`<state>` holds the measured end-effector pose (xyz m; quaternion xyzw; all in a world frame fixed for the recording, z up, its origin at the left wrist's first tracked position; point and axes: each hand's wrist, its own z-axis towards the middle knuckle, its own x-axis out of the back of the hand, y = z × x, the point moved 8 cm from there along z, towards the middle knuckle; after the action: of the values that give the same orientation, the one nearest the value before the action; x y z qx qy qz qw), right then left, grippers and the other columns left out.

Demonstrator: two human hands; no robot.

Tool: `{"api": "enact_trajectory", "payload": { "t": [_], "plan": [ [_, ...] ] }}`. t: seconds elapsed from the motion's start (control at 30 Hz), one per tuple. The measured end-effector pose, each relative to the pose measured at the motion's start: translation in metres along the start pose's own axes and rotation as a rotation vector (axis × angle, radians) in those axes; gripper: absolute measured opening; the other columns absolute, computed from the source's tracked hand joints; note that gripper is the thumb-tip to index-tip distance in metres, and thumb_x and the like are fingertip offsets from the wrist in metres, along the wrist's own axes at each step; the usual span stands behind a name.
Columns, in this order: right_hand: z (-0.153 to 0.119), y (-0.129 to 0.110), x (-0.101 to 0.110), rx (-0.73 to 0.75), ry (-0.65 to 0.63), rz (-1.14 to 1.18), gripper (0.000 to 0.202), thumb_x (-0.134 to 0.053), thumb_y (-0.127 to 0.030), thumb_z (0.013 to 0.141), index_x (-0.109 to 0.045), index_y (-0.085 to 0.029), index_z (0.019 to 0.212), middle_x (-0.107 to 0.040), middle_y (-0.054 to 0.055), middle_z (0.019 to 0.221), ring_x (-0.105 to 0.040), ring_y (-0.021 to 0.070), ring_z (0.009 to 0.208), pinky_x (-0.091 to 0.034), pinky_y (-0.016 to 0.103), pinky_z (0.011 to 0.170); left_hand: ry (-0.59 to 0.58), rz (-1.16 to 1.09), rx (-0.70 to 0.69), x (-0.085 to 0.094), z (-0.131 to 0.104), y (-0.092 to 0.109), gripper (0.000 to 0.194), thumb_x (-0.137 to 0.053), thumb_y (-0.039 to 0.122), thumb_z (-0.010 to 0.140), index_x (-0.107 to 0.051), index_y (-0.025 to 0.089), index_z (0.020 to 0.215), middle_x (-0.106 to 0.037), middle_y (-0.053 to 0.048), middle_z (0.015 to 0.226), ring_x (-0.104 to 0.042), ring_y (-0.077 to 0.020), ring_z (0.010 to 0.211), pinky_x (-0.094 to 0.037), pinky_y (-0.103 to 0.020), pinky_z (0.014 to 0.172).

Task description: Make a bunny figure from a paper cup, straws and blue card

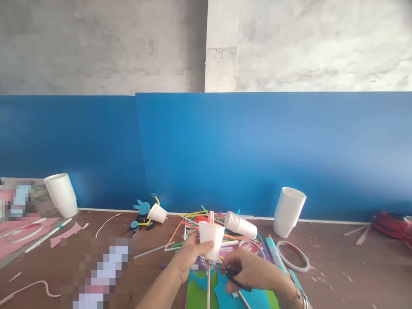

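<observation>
A white paper cup (211, 240) is upright in my left hand (189, 256), thumb across its front. Pinkish straw ends (210, 216) stick out above the cup's rim. Below its base, a pale striped straw (209, 285) runs down toward me. My right hand (249, 268) is closed around black-handled scissors (240, 281). Their blades point left, just under the cup and at the straw; whether they touch it, I cannot tell. Beneath both hands lie blue paper (254, 298) and green paper (196, 294).
Behind the cup spreads a pile of coloured straws (188, 229) with a toppled cup stack (241, 225). Upright cup stacks (289, 212) stand right and left. A tape ring (293, 256) lies right; a decorated cup (157, 213) lies left. A blue partition (257, 150) borders the table.
</observation>
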<state>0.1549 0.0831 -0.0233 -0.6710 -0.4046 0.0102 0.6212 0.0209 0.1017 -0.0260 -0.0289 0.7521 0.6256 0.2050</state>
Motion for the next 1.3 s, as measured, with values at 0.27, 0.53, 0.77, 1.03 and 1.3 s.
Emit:
{"api": "enact_trajectory", "payload": {
  "t": [0.27,0.53,0.77,1.03,1.3],
  "plan": [
    [0.002,0.001,-0.001,0.024,0.003,-0.068,0.016,-0.075,-0.027,0.058,-0.075,-0.022,0.073,-0.045,-0.008,0.044,-0.033,0.0069,0.042,-0.023,0.02,0.042,0.015,-0.013,0.018,0.003,0.004,-0.007,0.058,-0.084,0.038,0.056,-0.064,0.013,0.104,-0.07,-0.012,0.099,-0.065,-0.0272,0.09,-0.048,-0.033,0.077],
    [-0.001,0.012,0.008,-0.102,0.089,-0.293,0.019,-0.073,-0.023,0.054,-0.069,-0.023,0.073,-0.055,-0.006,0.057,-0.044,0.009,0.048,-0.027,0.019,0.042,0.134,-0.036,-0.079,0.023,0.011,0.002,0.061,-0.078,0.042,0.061,-0.06,0.013,0.112,-0.068,-0.014,0.111,-0.062,-0.0307,0.103,-0.047,-0.036,0.083],
    [-0.001,0.014,0.024,-0.1,0.153,0.138,0.023,-0.052,-0.043,0.079,-0.051,-0.02,0.083,-0.06,-0.004,0.058,-0.049,0.0093,0.046,-0.038,0.022,0.05,0.178,-0.144,-0.11,0.029,0.012,0.006,0.054,-0.071,0.034,0.068,-0.056,0.014,0.116,-0.068,-0.011,0.109,-0.061,-0.0277,0.102,-0.047,-0.035,0.081],
    [0.012,0.011,0.023,-0.061,0.231,0.288,0.033,-0.063,-0.047,0.073,-0.048,-0.02,0.084,-0.059,-0.003,0.058,-0.052,0.0124,0.055,-0.033,0.022,0.048,0.101,-0.122,-0.102,0.026,0.012,0.007,0.061,-0.074,0.029,0.064,-0.056,0.013,0.119,-0.067,-0.013,0.108,-0.058,-0.0305,0.104,-0.045,-0.035,0.081],
    [0.008,0.012,0.025,-0.021,0.244,0.21,0.027,-0.062,-0.044,0.075,-0.051,-0.02,0.083,-0.06,-0.004,0.054,-0.05,0.0118,0.049,-0.035,0.023,0.048,0.059,-0.169,-0.113,0.023,0.012,0.003,0.06,-0.071,0.022,0.066,-0.052,0.017,0.123,-0.067,-0.01,0.106,-0.061,-0.027,0.1,-0.046,-0.034,0.083]
  ]
}}
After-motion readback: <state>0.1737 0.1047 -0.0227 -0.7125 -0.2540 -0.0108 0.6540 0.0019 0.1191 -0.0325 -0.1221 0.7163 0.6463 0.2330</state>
